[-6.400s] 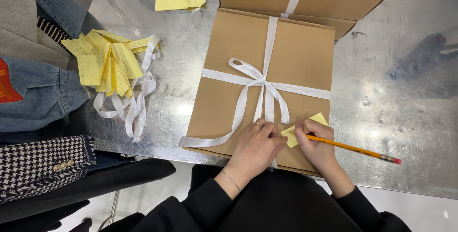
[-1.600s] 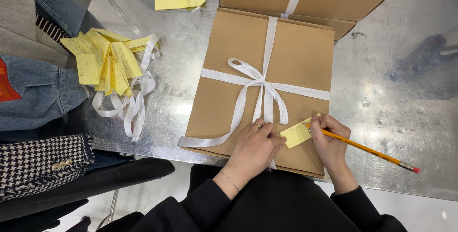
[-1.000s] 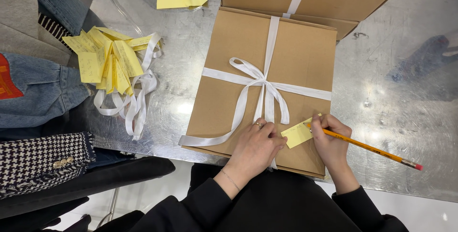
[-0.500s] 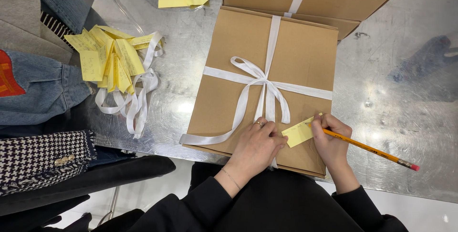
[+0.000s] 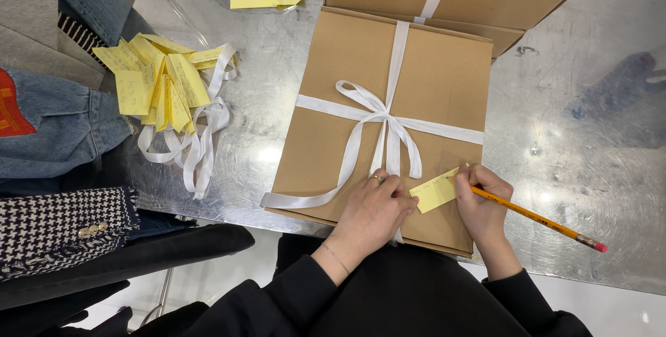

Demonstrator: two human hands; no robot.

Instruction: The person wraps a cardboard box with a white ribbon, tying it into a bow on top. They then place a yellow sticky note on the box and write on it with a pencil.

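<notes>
Right fingers: my right hand (image 5: 482,202) is curled tight around a yellow pencil (image 5: 534,218), thumb and forefinger pinching it near the tip; the tip meets the right end of the yellow paper tag (image 5: 434,193).
Left fingers: my left hand (image 5: 371,212) lies palm down, fingers loosely bent and close together, their tips pressing on the tag's left end and the box lid; a ring shows on one finger.
Right hand pose: wrist bent, knuckles up, the pencil's pink eraser pointing out toward the table's near right edge.
Left hand pose: forearm in a black sleeve comes up from the near edge, a thin bracelet at the wrist.
Tag: small yellow slip, tilted, lying flat near the near right corner of the brown cardboard box (image 5: 444,73).
Box: flat, tied crosswise with a white ribbon (image 5: 378,111) in a bow; it sits by the near edge of the metal tabletop (image 5: 590,143).
Left side of tabletop: a heap of yellow tags with ribbons (image 5: 163,94).
</notes>
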